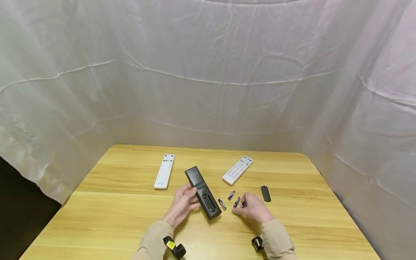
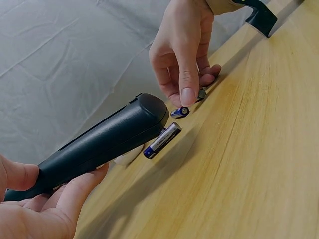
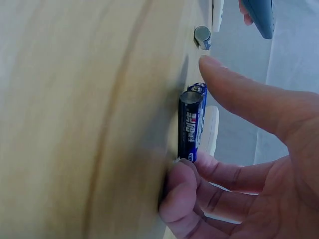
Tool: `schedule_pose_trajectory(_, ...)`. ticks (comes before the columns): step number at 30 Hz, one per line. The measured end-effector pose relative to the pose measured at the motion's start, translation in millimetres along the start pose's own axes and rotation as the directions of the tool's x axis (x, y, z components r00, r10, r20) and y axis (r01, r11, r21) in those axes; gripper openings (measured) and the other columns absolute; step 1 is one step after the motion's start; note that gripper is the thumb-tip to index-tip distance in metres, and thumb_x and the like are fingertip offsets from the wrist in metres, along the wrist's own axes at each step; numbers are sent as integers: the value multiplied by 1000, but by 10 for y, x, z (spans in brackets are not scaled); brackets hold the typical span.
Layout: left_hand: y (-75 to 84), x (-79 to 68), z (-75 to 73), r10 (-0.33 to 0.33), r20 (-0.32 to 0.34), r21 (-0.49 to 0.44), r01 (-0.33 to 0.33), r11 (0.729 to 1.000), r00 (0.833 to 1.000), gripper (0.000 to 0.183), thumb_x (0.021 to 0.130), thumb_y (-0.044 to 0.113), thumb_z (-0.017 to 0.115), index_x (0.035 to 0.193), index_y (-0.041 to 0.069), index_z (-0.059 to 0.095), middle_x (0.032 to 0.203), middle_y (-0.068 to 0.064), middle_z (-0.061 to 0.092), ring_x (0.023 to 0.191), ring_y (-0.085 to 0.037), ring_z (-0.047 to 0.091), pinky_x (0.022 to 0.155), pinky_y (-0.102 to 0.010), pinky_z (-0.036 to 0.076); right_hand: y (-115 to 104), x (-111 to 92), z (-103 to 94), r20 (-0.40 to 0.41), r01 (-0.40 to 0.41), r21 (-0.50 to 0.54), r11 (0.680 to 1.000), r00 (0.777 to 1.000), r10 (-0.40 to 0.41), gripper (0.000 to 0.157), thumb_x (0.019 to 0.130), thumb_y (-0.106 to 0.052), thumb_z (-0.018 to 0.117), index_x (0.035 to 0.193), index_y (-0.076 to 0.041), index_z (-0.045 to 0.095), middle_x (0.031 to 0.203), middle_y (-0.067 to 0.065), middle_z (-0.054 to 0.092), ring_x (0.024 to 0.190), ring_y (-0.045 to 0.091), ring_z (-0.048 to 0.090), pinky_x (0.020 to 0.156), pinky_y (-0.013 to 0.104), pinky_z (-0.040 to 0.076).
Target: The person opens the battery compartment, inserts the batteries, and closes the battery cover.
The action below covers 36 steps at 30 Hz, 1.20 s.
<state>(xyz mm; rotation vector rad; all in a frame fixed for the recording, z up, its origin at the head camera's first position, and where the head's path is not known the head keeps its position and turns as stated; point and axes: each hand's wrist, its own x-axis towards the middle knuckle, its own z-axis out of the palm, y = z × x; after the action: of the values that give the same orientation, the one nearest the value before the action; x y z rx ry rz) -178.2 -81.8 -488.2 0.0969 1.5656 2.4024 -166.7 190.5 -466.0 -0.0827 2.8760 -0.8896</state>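
Note:
My left hand (image 1: 182, 204) holds a black remote control (image 1: 195, 178) tilted above the table, thumb on its upturned back and fingers underneath. Its battery compartment (image 1: 209, 203) is uncovered and shows dark slots. My right hand (image 1: 255, 207) is low over the table beside a blue battery (image 3: 191, 127). Curled fingertips touch that battery's near end, while the thumb stands apart from it. Close by lie a second battery (image 1: 236, 202), one farther back (image 1: 231, 195), and a battery (image 1: 222, 204) next to the remote. A black battery cover (image 1: 265, 193) rests right of my right hand.
One white remote control (image 1: 164, 171) lies at the back left of the wooden table (image 1: 107, 213). Another white remote (image 1: 238, 170) lies behind the batteries. Pale curtains (image 1: 208, 101) hang around the table's back and sides.

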Motion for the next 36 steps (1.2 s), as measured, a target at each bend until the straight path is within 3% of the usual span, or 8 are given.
schedule_pose_trajectory(16, -1, -4, 9, 0, 12, -9, 0, 1000, 1000, 52, 106, 10, 45, 152, -7, 26, 144, -33, 49, 117, -33, 68, 97, -45, 61, 38, 21, 35, -10, 0, -14, 1000, 1000, -1, 42, 75, -23, 88, 98, -1, 61, 89, 8, 64, 78, 18, 54, 66, 29, 49)
schedule_pose_trajectory(36, 12, -14, 32, 0, 9, -31, 1, 1000, 1000, 52, 106, 10, 44, 152, -8, 25, 144, -34, 49, 121, -37, 65, 101, -48, 58, 80, 10, -12, -36, 12, 86, 996, 999, -9, 34, 75, -8, 86, 99, -2, 63, 71, 2, 52, 64, 14, 47, 54, 22, 37)
